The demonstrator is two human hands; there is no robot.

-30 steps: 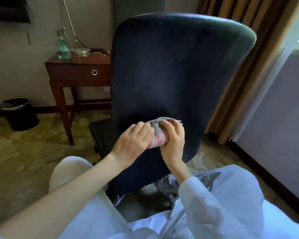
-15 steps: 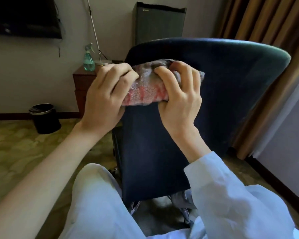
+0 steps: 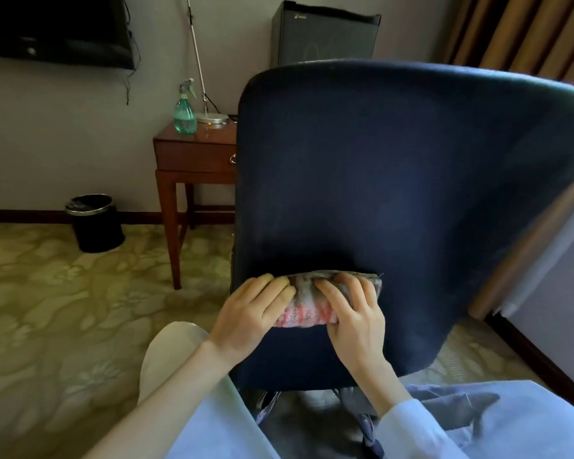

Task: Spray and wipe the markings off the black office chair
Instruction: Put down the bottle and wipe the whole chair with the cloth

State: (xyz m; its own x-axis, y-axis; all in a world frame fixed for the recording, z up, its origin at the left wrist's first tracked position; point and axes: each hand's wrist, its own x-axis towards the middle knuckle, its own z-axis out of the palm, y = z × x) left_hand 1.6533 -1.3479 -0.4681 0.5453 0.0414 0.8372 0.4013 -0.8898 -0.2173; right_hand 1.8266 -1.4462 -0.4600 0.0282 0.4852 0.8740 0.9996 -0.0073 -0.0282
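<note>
Grey-pink cloth (image 3: 307, 306), one, pressed against one chair (image 3: 395, 177); left hand (image 3: 249, 313) and right hand (image 3: 355, 316) both grip it.

Dark navy chair (image 3: 395, 180), grey cloth (image 3: 307, 301) with red-pink stripes, green bottle (image 3: 185, 117), floral olive carpet (image 3: 63, 309).

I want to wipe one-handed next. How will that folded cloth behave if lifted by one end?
The cloth is bunched soft under the left hand and right hand, so probably floppy: it would likely unroll and droop. Its towel-like texture probably drags on the chair back rather than slipping.
</note>
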